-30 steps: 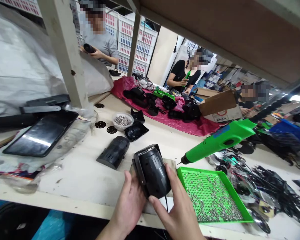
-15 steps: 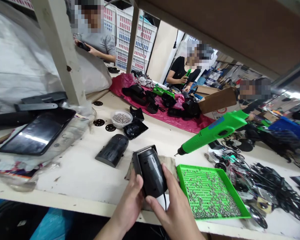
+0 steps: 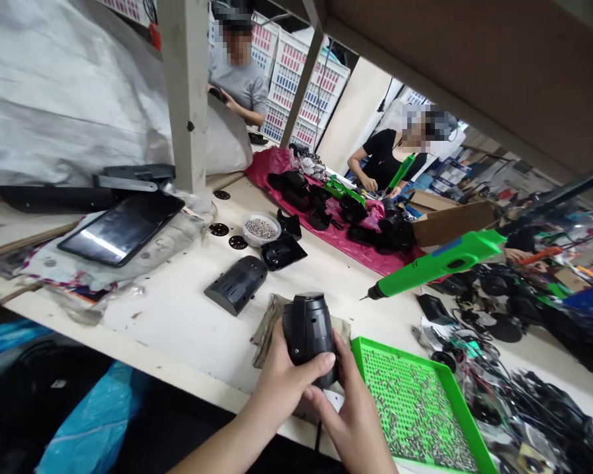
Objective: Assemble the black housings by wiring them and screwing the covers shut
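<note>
A black rounded device (image 3: 309, 326) with a cord hanging below is held between both hands over a folded cloth (image 3: 267, 336). My left hand (image 3: 286, 368) wraps its left side, the thumb lying across the front. My right hand (image 3: 348, 388) grips the lower right side. A green electric screwdriver (image 3: 435, 264) hangs at the right, its bit pointing left, touched by neither hand. Beside my right hand lies a green tray (image 3: 356, 359) of small metal screws. A curved black shell (image 3: 237, 284) rests on the table to the left of the device.
Behind the shell are a bowl of small metal parts (image 3: 261, 228), black housings (image 3: 282, 251) and black discs (image 3: 219, 229). A tablet (image 3: 121, 229) lies left. Tangled cables (image 3: 548, 408) cover the right. A white post (image 3: 182, 99) stands left; people work beyond.
The device has been turned in my hands and stands more upright. My left thumb has moved across its front. The view has shifted, so the table items appear further right.
</note>
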Motion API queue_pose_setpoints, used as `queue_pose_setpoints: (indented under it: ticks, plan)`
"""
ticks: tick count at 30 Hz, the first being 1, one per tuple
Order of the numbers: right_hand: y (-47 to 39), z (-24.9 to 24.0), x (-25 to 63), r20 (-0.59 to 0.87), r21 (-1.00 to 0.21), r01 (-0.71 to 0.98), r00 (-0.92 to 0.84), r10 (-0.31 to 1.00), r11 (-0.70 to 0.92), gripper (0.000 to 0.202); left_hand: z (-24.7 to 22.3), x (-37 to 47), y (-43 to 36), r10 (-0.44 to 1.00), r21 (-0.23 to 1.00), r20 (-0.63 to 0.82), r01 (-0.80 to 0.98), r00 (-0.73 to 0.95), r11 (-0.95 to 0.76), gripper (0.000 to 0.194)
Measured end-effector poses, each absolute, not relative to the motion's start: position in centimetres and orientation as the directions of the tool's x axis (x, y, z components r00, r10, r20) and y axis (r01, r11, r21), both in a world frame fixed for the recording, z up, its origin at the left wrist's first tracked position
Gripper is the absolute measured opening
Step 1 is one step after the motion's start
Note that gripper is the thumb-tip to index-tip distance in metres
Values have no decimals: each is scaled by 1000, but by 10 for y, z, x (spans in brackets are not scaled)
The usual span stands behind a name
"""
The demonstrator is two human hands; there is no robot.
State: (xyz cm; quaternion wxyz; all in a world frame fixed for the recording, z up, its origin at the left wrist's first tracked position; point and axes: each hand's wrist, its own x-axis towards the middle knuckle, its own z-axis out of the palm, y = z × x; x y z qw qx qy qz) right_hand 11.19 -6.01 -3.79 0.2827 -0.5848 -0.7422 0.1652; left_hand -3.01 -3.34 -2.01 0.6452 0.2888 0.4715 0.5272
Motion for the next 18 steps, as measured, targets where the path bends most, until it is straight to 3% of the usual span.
queue_pose_setpoints:
  ticks: [4, 13, 18]
  plan:
    - [-64, -37, 112, 225, -523, 804, -192, 955, 285, 71, -20, -30, -32, 956, 887, -294, -367, 16, 280, 72]
    - [-67, -30, 80, 322, -298, 894, -236, 917, 335, 88, -8, -35, -25, 919, 793, -393, -491, 40, 360, 70]
    - [-71, -29, 68, 358, -283, 912, -185, 915, 296, 92, -3, -33, -25, 872, 737, -489, -526, 17, 424, 62]
